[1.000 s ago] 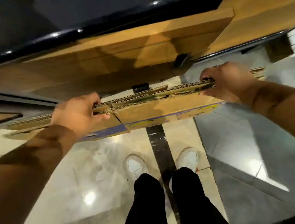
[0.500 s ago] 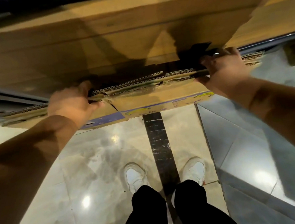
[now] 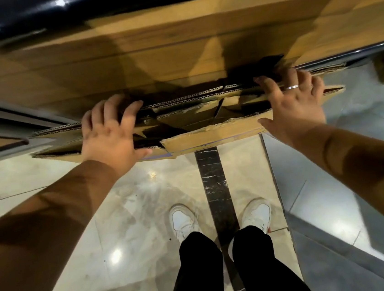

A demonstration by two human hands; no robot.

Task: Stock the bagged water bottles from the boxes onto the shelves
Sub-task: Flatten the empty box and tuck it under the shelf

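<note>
A stack of flattened cardboard boxes (image 3: 207,119) leans edge-up against a wooden panel (image 3: 151,49) in front of me. My left hand (image 3: 110,130) lies spread on the stack's left part, fingers over its top edge and thumb low on the face. On the stack's right part rests my right hand (image 3: 294,107), wearing a ring, with its fingers spread and reaching the top edge. Both hands press the cardboard toward the panel. No bagged water bottles are in view.
Below me are my white shoes (image 3: 185,220) and black trousers on a glossy tiled floor (image 3: 100,227) with a dark strip (image 3: 215,190). A dark glossy surface (image 3: 28,18) runs along the top. A metal rail (image 3: 3,116) sits at left.
Both hands gripped the stack's top edge before; now their fingers are spread flat against it. The stack has moved in closer to the wooden panel.
</note>
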